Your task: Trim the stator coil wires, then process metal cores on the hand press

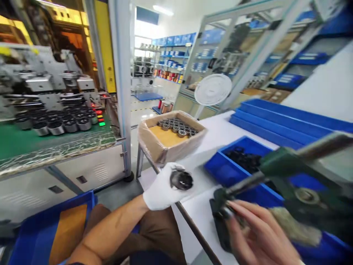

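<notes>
- Left hand [164, 188], in a white glove, is closed around a dark round metal part [181, 180]. The part is held off the near edge of the counter [217, 130], above the lap.
- Right hand [257, 235], bare, is laid with fingers [237, 211] bent over a black block [218, 224] at the counter's near edge. Motion blur hides the grip, so whether it is closed cannot be told.
- Step judged in hand: one part is held ready in the glove while the other hand is busy at the green press tool [286, 165].
- A next move would call for the part to be carried rightwards over the counter edge without clipping the press lever [322, 143], which crosses the space above the blue bin [220, 171].
- Black parts are seen inside that bin. A cardboard box [154, 145] with metal rings overhangs the counter's far corner, near the gloved hand.
- Pale bristles, likely a brush [296, 224], lie just beside the right hand.
- Open room: a bare strip of counter lies between box and bin. Stacked blue trays [289, 123] close off the far side.
- To the left, a gap of floor separates the counter from a machine bench with a green mat [16, 141]. A second blue bin [33, 235] sits low beside the knee.
</notes>
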Available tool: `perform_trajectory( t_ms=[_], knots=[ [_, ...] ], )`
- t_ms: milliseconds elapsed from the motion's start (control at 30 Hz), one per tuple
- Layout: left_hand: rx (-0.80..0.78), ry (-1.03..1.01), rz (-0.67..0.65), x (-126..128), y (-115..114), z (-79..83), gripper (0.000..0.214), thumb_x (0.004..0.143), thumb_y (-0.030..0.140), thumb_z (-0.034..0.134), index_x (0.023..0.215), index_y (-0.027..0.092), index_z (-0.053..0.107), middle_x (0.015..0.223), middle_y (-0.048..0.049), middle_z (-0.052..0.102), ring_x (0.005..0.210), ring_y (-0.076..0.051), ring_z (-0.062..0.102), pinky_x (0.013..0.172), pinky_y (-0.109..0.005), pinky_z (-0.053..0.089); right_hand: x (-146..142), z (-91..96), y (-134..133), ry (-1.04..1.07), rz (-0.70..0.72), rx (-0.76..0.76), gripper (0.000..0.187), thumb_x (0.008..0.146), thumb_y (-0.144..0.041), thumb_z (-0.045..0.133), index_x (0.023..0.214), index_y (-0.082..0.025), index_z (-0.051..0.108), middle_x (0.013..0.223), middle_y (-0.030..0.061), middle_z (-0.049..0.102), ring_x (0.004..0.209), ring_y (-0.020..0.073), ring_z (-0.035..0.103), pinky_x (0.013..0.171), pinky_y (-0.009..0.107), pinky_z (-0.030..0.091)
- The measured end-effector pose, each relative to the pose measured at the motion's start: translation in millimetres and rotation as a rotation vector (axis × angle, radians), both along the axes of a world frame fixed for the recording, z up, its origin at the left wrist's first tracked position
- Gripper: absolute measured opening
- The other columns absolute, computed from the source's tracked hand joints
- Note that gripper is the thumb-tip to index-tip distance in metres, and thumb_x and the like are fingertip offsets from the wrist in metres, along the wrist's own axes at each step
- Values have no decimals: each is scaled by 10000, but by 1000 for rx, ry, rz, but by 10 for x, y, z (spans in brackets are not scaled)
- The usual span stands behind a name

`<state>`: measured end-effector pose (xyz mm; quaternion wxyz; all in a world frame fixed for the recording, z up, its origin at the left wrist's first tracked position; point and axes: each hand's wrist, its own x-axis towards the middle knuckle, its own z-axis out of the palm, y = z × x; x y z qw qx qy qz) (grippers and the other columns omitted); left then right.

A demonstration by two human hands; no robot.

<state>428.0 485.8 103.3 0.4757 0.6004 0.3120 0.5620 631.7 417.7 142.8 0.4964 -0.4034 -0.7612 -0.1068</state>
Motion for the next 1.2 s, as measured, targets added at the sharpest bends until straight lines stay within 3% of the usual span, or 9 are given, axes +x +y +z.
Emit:
perform_trajectory(
  t_ms=[100,167,233,300,433,633,833,1200],
  knots=[
    [66,56,-8,-251,-147,197,596,642,267,858,1172,177,601,1197,-94,635,1147,-254,610,1065,-409,459,-214,-26,14,24,94,3,198,907,-90,639,1098,-138,619,1007,74,641,886,133,635,742,244,517],
    [-33,4,-54,-312,-236,236,738,571,429,923,1194,178,618,1219,-91,635,1176,-282,598,1082,-428,448,-364,-17,53,39,162,9,231,885,-39,642,1097,-127,626,1017,84,636,918,138,628,775,257,521],
    [-153,-93,-112,-312,-305,230,837,586,617,869,1247,180,602,1200,-90,645,1145,-283,611,1055,-434,464,-462,1,60,63,198,8,261,864,-5,648,1097,-123,644,1021,92,629,925,144,621,765,265,522],
    [-235,-174,-204,-273,-360,215,909,580,702,826,1281,178,581,1153,-90,645,1057,-263,631,971,-411,505,-500,17,37,85,222,-11,286,856,10,648,1105,-130,652,1005,87,617,908,143,611,730,264,521],
    [-415,-234,-358,-163,-473,253,1093,339,490,990,1289,177,550,1042,-64,639,885,-190,620,815,-310,517,-482,35,-30,81,220,-40,339,843,47,638,1134,-126,658,990,84,608,891,133,601,700,248,513],
    [-517,-255,-341,-77,-540,335,928,419,224,980,1242,183,552,938,-14,637,801,-130,588,765,-269,495,-476,49,-70,77,206,-60,322,840,72,628,1108,-101,669,999,89,603,899,115,591,708,219,506],
    [-547,-227,-323,-88,-530,347,954,333,179,980,1190,179,561,920,-5,648,788,-140,592,757,-276,493,-499,58,-96,78,194,-56,320,834,77,635,1102,-94,674,1000,85,611,906,107,595,730,210,507],
    [-503,-165,-328,-110,-508,303,904,370,169,960,1188,192,578,977,-7,654,831,-149,579,796,-286,469,-483,98,-113,47,202,-61,290,857,75,615,1093,-84,668,1022,95,602,935,101,592,757,192,504]
  ],
)
